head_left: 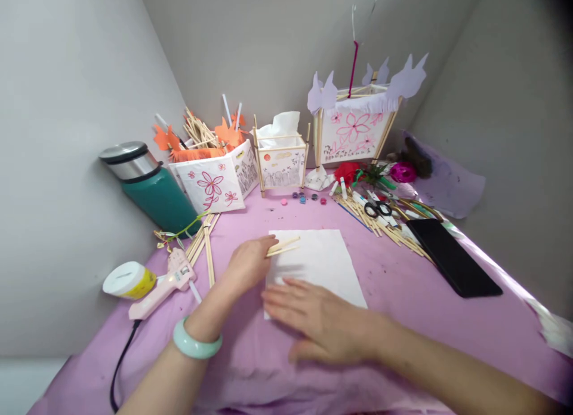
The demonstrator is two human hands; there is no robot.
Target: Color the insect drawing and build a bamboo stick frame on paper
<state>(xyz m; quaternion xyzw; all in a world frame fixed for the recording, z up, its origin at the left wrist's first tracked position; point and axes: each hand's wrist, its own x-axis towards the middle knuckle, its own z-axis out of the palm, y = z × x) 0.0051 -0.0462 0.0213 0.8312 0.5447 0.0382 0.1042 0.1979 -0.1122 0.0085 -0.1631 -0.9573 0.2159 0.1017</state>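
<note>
A blank white sheet of paper [324, 263] lies flat on the purple cloth [403, 319]. My left hand [251, 261], below a pale green bangle [197, 342], is closed around a few short wooden sticks [283, 246], whose ends point right over the paper's upper left part. My right hand [317, 319] is flat with its fingers stretched out, across the paper's lower left part and the cloth in front of it. The paper's lower edge is partly hidden by this hand. Left of my left hand lie a pink glue gun [163, 283] and several longer sticks [208, 254].
Decorated paper lanterns [281, 164] stand at the back, near a teal bottle [154, 194] tilted in view. A white tub [129, 280] is at the left. Scissors [377, 209], loose sticks [394, 236] and a black phone [453, 257] lie on the right.
</note>
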